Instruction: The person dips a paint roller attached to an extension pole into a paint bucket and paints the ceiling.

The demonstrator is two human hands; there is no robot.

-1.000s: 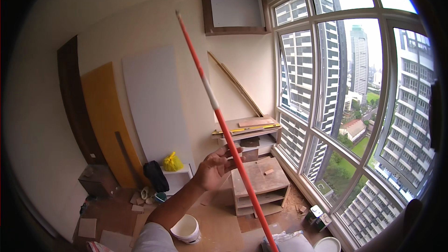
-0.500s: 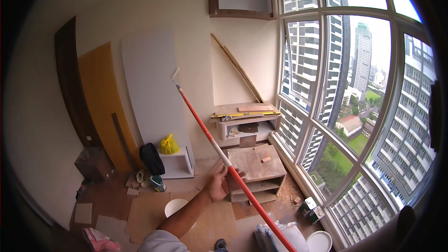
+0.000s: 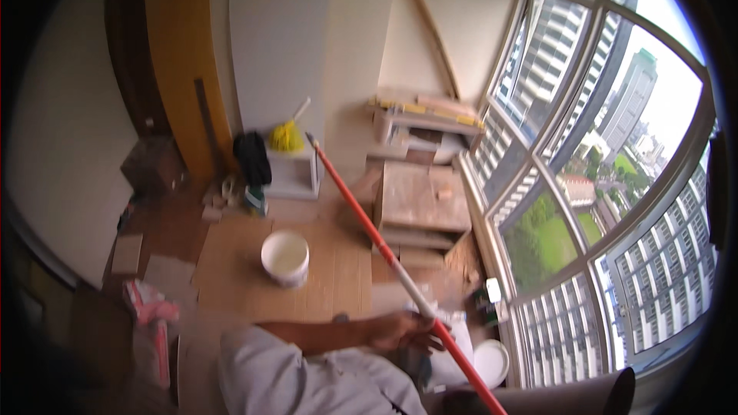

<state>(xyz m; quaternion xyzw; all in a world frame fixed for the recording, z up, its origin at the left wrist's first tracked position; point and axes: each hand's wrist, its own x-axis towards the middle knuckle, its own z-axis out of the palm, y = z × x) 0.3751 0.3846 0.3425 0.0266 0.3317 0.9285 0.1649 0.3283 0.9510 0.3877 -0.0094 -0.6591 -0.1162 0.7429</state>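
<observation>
My left hand [image 3: 403, 332] reaches across from the lower left in a grey sleeve, its fingers around a long red and white pole. The pole [image 3: 356, 207] belongs to a paint roller and slants from the lower right edge up toward the far wall. At its far end is the pale roller head [image 3: 302, 109], which appears in front of the wall near a yellow plastic bag [image 3: 286, 137]. A white bucket [image 3: 302, 275] stands on the brown floor covering [image 3: 231, 261], left of the pole. My right hand does not show. The picture is somewhat blurred.
A dusty wooden cabinet [image 3: 423, 184] and a low shelf unit [image 3: 392, 119] stand right of the pole. A white box shelf [image 3: 304, 177] holds the bag. Tall windows [image 3: 569, 131] line the right. A white round lid [image 3: 490, 363] and a red-white sack [image 3: 154, 315] lie near me.
My view has tipped downward, showing more floor and the whole bucket. The roller head has come down the wall, and my left hand is drawn in closer to my body.
</observation>
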